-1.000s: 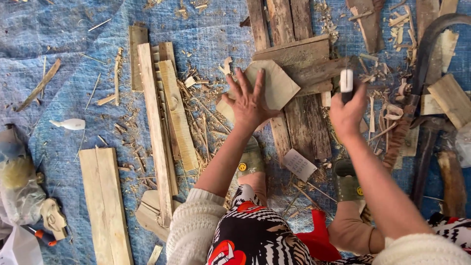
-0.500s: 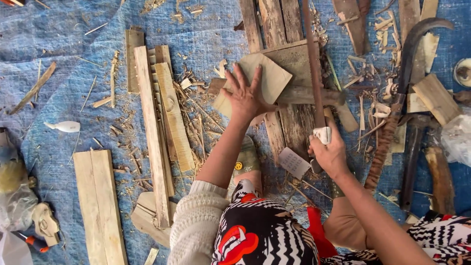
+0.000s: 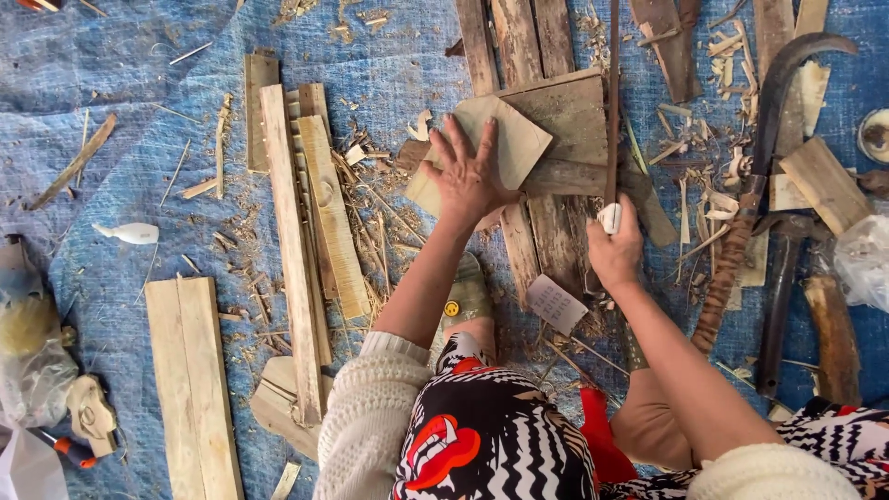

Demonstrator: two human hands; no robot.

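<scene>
The left hand (image 3: 469,176), fingers spread, is pressing a pale flat wooden slab (image 3: 511,141); at three o'clock, the right hand (image 3: 615,248), fingers clamped, is holding a long thin blade (image 3: 612,102) upright against the slab's edge, the cut seemingly just beginning.

The tarp (image 3: 139,167) is showing a blue woven plastic surface, matt and wrinkled. The board (image 3: 505,148) is looking like pale raw wood, rough. The blade (image 3: 612,93) is appearing as dark, dull metal. The sleeves (image 3: 370,407) are looking like cream knitted wool.

Left hand (image 3: 470,176) lies flat with fingers spread; right hand (image 3: 616,248) looks curled into a fist.
</scene>
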